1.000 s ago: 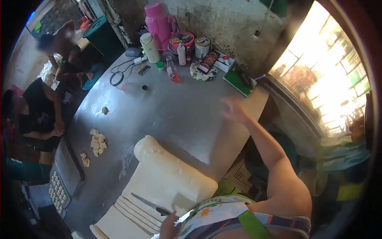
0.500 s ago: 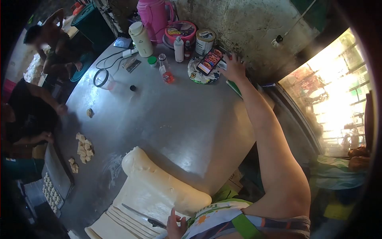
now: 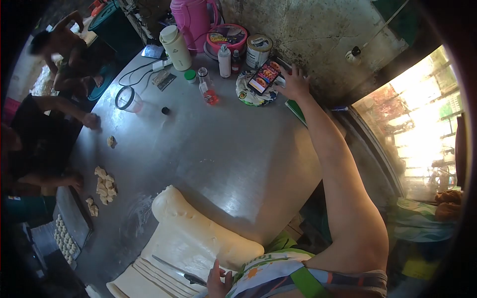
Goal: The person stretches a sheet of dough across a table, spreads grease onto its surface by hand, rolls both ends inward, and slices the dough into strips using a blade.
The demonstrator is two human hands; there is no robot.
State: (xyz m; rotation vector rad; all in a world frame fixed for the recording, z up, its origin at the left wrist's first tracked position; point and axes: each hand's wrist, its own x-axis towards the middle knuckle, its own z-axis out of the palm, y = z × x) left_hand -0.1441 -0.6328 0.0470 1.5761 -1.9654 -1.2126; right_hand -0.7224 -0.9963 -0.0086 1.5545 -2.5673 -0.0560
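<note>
My right hand is stretched out to the back of the table, fingers spread, over the white box beside the lit phone. Whether its fingertips touch the phone's edge cannot be made out. The phone leans on a patterned cloth bundle. My left hand rests at the near edge of the dough with its fingers apart, just right of the handle of a knife. That knife lies on a big sheet of dough, cut into strips at the lower left and thickly rolled along its far side.
Dough pieces and a tray of small dough balls are at the left. Bottles, a pink jug, a cream flask and a clear jar stand at the back. Two people are at the left, one with a hand at the table.
My right hand has moved from above the table to beside the phone, hiding most of the white box. My left hand stays near the knife. The nearer person's arm has come over the table edge.
</note>
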